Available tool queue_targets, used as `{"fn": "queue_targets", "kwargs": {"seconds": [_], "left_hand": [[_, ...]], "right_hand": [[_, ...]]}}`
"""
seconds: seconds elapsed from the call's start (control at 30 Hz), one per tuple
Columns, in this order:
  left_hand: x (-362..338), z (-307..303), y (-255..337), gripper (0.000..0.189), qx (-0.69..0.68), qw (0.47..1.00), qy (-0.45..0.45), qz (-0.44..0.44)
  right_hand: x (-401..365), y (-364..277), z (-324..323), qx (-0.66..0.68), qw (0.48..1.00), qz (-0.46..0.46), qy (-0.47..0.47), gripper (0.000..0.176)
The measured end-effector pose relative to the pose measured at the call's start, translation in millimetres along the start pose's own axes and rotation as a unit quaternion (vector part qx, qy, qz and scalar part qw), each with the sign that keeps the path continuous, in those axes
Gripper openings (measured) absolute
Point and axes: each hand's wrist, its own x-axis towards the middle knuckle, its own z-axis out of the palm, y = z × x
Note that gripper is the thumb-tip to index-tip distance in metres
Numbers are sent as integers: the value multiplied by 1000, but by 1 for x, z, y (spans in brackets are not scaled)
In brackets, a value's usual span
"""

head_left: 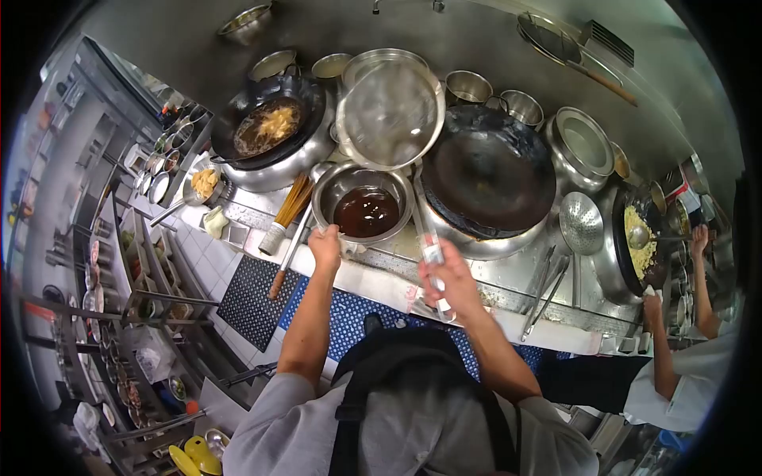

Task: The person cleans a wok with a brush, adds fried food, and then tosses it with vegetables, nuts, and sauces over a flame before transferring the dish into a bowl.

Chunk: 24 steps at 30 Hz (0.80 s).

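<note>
My left hand (324, 247) is closed on the near rim of a steel bowl (321, 208), which holds a dark brown liquid (366, 212). My right hand (454, 278) is wrapped round a long handle with a white covering. That handle leads up to a large round strainer (389, 115), tilted above the far side of the bowl and blurred. To the left of the bowl stands a bundle of thin wooden sticks (294, 200). A dark, bare wok (488, 178) is just right of the strainer.
Food sits in bubbling oil in the left wok (313, 103). A perforated skimmer (582, 222) and tongs (546, 289) lie on the steel counter at right. A co-worker's hand (699, 238) holds a ladle over a wok of yellow food (637, 242). A ladle of food pieces (203, 184) rests at left.
</note>
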Motion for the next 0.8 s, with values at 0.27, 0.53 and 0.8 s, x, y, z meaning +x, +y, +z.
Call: {"fn": "queue_targets", "kwargs": {"seconds": [0.27, 0.53, 0.8], "left_hand": [[-22, 11, 115, 9, -21, 997, -15, 67], [-46, 89, 220, 16, 134, 984, -25, 113], [-48, 207, 236, 30, 419, 832, -7, 363]], "right_hand": [[-33, -58, -125, -259, 954, -97, 117, 50], [-68, -64, -178, -210, 974, -44, 78, 43], [-57, -63, -190, -189, 980, -17, 62, 28]]}}
